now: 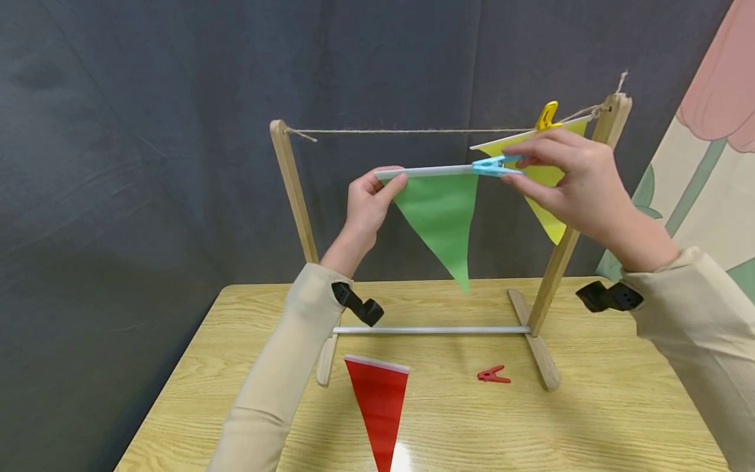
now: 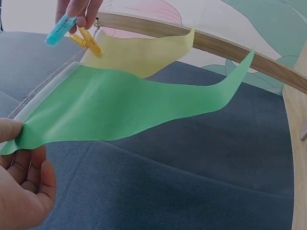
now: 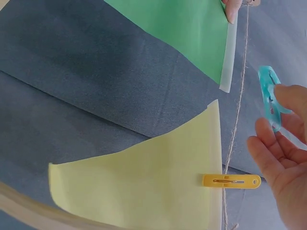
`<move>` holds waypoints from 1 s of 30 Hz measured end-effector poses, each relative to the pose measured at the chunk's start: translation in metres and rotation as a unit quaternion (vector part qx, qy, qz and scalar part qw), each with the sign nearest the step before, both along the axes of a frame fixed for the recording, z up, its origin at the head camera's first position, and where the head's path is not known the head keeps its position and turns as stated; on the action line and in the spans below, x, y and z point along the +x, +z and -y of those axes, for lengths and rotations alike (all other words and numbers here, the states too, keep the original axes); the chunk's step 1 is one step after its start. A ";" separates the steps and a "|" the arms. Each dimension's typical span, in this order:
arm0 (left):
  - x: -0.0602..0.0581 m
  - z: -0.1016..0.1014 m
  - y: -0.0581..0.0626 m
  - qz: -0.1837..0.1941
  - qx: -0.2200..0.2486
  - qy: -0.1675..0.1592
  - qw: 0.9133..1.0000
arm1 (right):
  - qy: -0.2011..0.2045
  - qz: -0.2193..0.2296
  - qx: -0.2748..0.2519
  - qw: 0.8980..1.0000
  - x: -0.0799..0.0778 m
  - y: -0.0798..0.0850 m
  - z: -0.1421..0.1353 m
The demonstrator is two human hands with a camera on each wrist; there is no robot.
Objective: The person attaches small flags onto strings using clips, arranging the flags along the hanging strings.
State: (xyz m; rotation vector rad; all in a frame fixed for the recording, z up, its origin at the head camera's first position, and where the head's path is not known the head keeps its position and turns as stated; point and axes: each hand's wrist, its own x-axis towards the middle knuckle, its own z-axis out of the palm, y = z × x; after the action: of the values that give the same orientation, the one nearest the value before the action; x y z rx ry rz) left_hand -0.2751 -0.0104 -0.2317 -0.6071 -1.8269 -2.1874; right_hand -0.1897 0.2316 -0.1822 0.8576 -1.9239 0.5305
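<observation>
My left hand [image 1: 364,208] pinches the upper left corner of a green pennant [image 1: 439,213] by its white top band. The pennant hangs point down in front of the string [image 1: 401,132]. Thumb and fingers of my right hand [image 1: 584,177] pinch a light blue clothespin [image 3: 270,98] by its handle ends. In the head view the clothespin overlaps the pennant's right corner; the right wrist view shows it apart from the band, across the string. Behind it, a yellow pennant [image 3: 144,187] hangs on the string, held by a yellow clothespin [image 3: 232,180].
The string runs between two wooden posts [image 1: 295,193], joined low down by a white rod [image 1: 430,330]. On the wooden table [image 1: 619,393] lie a red pennant [image 1: 380,400] and a red clothespin [image 1: 493,375]. A dark cloth [image 1: 147,164] backs the scene.
</observation>
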 end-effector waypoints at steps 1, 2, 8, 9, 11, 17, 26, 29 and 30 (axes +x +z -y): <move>0.000 0.000 0.001 0.000 0.000 0.000 1.000 | 0.001 -0.002 -0.005 1.000 0.000 0.001 0.000; -0.001 -0.001 0.002 -0.001 0.000 0.000 1.000 | -0.003 0.000 0.000 1.000 0.000 0.002 0.000; -0.002 -0.003 0.007 -0.002 -0.004 0.000 1.000 | -0.016 0.006 0.035 0.999 -0.002 0.009 -0.002; -0.002 -0.004 0.007 -0.001 -0.004 0.001 1.000 | -0.020 0.008 0.039 0.999 -0.002 0.009 -0.002; -0.003 -0.005 0.009 0.001 -0.002 0.002 1.000 | -0.022 0.010 0.037 0.999 -0.003 0.010 -0.002; -0.004 -0.006 0.012 0.011 0.006 0.000 1.000 | -0.025 0.019 0.004 0.999 -0.001 0.014 0.002; -0.006 -0.010 0.016 0.016 0.006 0.004 1.000 | -0.027 0.005 0.037 0.999 -0.001 0.026 0.003; -0.007 -0.010 0.017 0.019 0.006 0.007 1.000 | -0.025 0.000 0.040 0.999 -0.003 0.028 0.004; -0.007 -0.010 0.017 0.021 0.006 0.007 1.000 | -0.026 -0.001 0.043 0.999 -0.004 0.028 0.003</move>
State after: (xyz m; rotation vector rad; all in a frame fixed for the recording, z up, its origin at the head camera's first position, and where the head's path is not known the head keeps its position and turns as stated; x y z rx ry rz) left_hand -0.2820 -0.0002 -0.2148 -0.5483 -1.8329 -2.2167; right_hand -0.1934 0.2283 -0.1541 0.8593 -1.9740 0.4187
